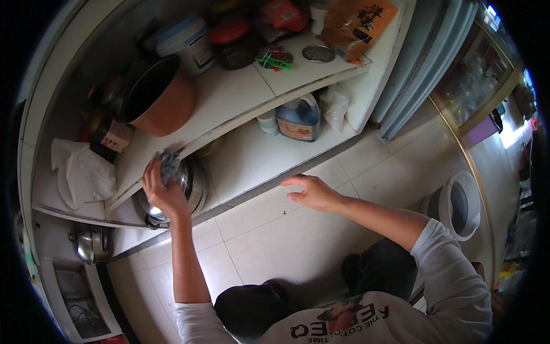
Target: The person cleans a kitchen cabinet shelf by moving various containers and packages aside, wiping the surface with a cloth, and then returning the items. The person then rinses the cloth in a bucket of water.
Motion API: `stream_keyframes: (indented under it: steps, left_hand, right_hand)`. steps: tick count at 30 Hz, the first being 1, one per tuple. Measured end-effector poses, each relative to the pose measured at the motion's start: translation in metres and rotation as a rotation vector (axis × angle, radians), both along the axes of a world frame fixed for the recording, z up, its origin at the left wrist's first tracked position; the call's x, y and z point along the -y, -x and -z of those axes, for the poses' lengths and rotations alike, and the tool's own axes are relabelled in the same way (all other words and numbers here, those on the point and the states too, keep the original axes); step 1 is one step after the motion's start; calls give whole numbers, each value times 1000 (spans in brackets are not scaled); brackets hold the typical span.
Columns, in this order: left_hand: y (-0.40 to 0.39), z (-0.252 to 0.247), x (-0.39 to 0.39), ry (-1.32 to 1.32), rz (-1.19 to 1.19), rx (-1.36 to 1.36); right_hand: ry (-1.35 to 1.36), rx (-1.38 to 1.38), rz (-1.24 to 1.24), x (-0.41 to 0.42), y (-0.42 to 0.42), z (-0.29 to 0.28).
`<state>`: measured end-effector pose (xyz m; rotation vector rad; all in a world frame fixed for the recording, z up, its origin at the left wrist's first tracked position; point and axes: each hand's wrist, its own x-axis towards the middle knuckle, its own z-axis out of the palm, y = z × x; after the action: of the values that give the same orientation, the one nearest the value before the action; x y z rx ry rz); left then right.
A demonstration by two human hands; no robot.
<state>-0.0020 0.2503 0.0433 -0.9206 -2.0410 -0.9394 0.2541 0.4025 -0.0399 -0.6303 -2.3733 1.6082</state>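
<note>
A crumpled grey cloth [169, 165] is gripped in my left hand [162, 187], at the front edge of the middle shelf [234, 92]. Behind and below that hand, a shiny steel pot [197, 189] stands on the lower shelf, partly hidden by my wrist. My right hand [313, 193] is held out over the tiled floor, its thumb and fingers apart and nothing in it. Nearest to the cloth on the middle shelf is a deep reddish-brown pot [172, 107], dark inside and tilted in view.
The middle shelf also bears a red-lidded jar [232, 47], a white tub [189, 45], an orange packet [356, 26] and a white plastic bag [84, 174]. A dark jug [298, 118] stands below. To the right are a bucket [466, 206] and a sliding-door rail [472, 163].
</note>
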Motion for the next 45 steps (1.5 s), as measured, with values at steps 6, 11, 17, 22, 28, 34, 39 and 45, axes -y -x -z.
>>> stream_keyframes:
  steps: [6, 11, 17, 22, 28, 34, 39, 45]
  left_hand:
    - [-40, -16, -52, 56, 210, -45]
    - [-58, -33, -100, 156, 351, 1]
    - [-102, -43, -148, 203, 588, 569]
    - [-80, -65, -152, -17, 468, 419]
    - [6, -46, -166, 335, 198, 124]
    - [-44, -46, -187, 258, 257, 218]
    - [-85, -42, -186, 197, 402, 170]
    - [-108, -13, -168, 135, 777, 746]
  right_hand:
    - [-13, 3, 18, -1, -3, -9]
    - [-41, -41, 19, 0, -1, -10]
    - [-75, -100, 25, 2, 1, -11]
    - [-136, -136, 73, -12, -8, -12]
    - [-145, -128, 21, -7, 0, -12]
    - [-185, -88, 27, -16, -1, -9]
    - [-271, -173, 32, -11, 4, -2]
    - [-200, -160, 20, -4, 4, -2]
